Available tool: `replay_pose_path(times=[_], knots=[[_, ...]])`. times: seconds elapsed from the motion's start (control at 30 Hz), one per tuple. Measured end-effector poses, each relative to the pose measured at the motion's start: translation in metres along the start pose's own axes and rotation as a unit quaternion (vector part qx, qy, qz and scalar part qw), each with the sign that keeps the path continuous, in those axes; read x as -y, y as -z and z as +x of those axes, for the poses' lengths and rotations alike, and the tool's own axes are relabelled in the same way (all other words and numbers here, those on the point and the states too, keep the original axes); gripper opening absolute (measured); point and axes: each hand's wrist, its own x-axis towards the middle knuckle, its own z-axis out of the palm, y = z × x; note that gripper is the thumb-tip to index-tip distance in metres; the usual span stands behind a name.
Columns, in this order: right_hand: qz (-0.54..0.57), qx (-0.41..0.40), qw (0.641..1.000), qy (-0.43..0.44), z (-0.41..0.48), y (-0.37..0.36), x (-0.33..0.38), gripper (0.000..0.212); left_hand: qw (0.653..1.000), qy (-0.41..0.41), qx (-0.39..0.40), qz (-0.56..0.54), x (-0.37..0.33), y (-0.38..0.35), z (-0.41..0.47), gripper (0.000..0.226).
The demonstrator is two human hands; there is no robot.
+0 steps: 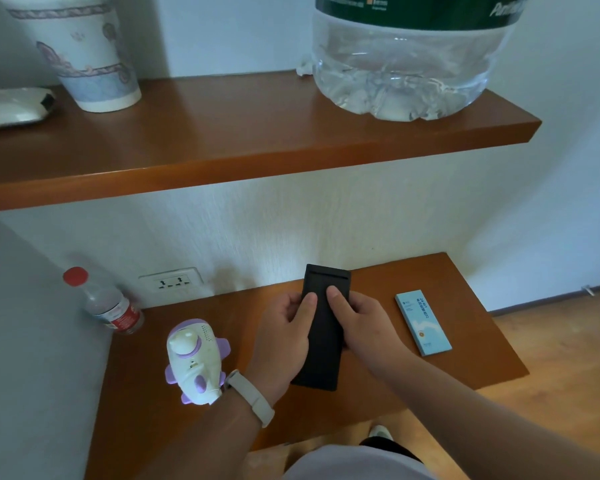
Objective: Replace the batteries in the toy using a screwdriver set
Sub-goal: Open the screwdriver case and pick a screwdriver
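Note:
A flat black screwdriver set case (323, 337) lies lengthwise on the low wooden shelf (465, 358). Both hands grip it: my left hand (284, 337) holds its left edge and my right hand (357, 320) its right edge, with both thumbs pressed on its top face. The white and purple airplane toy (196, 362) rests on the shelf just left of my left wrist, apart from the case. A light blue flat box (422, 322) lies to the right of the case. Whether the case is open or closed cannot be told.
A small water bottle with a red cap (110, 306) stands at the shelf's back left by a wall socket (172, 282). Above, an upper wooden shelf (257, 147) carries a patterned paper cup (84, 53), a large water jug (406, 60) and a white object (11, 107). Wooden floor lies to the right.

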Motion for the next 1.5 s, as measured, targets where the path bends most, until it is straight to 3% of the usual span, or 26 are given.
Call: replay_pose_path(times=[0.17, 0.47, 0.9, 1.13, 1.33, 1.5], knots=[[-0.011, 0.002, 1.000, 0.021, -0.001, 0.005, 0.004, 0.027, 0.999, 0.000, 0.030, -0.017, -0.004, 0.001, 0.000, 0.022], [0.008, 0.076, 0.996, 0.048, -0.001, 0.006, 0.014, 0.016, 0.999, 0.025, 0.027, -0.038, -0.001, 0.005, -0.003, 0.017], [-0.027, 0.191, 0.981, 0.037, 0.005, 0.006, 0.019, 0.022, 0.996, 0.053, 0.012, -0.075, -0.008, 0.021, -0.009, 0.020], [-0.041, 0.155, 0.986, 0.055, -0.001, -0.005, 0.014, 0.036, 0.998, -0.021, -0.022, -0.055, -0.011, 0.022, -0.013, 0.018], [-0.039, 0.167, 0.982, 0.081, -0.002, -0.006, 0.014, 0.016, 0.998, -0.011, -0.026, -0.062, -0.005, 0.022, -0.017, 0.017], [-0.034, 0.185, 0.979, 0.073, 0.000, -0.006, 0.014, 0.018, 0.997, 0.012, -0.032, -0.064, 0.001, 0.022, -0.017, 0.017]])
